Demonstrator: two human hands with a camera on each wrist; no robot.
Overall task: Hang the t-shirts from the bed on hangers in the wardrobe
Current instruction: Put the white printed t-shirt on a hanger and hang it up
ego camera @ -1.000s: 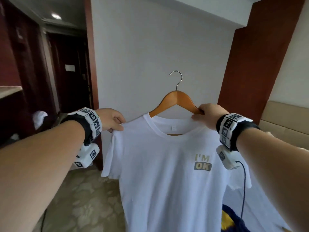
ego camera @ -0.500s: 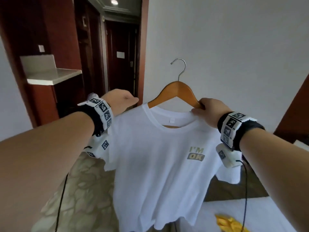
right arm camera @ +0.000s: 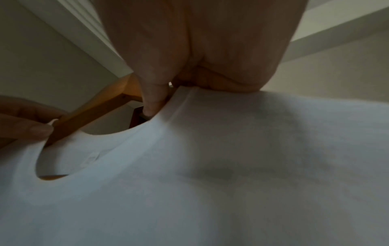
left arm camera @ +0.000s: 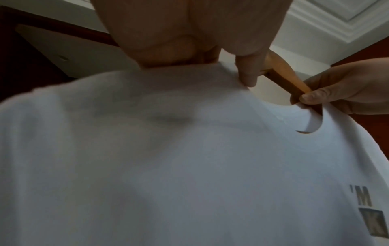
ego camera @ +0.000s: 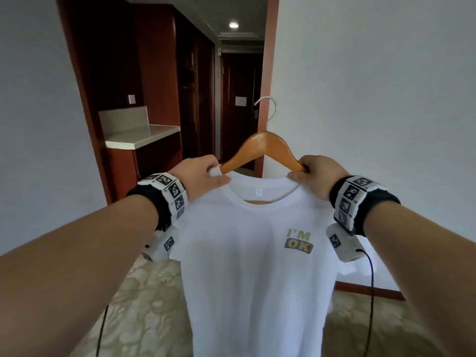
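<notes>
A person holds up a white cotton t-shirt (ego camera: 247, 266) printed with "I'M OK", draped on a curved wooden hanger with a metal hook (ego camera: 265, 144); the left hand (ego camera: 199, 176) pinches the shirt's shoulder fabric against one hanger arm, fingers curled round both; the right hand (ego camera: 315, 176) grips the other arm and the collar edge, thumb pressed at the neckline; the shirt hangs between and below both hands; the hook rises above them, free of any rail; beyond the left hand stand a dark red wooden cabinet (ego camera: 154, 73) and a pale stone counter (ego camera: 141, 136); patterned beige carpet (ego camera: 144, 305) lies beneath.
</notes>
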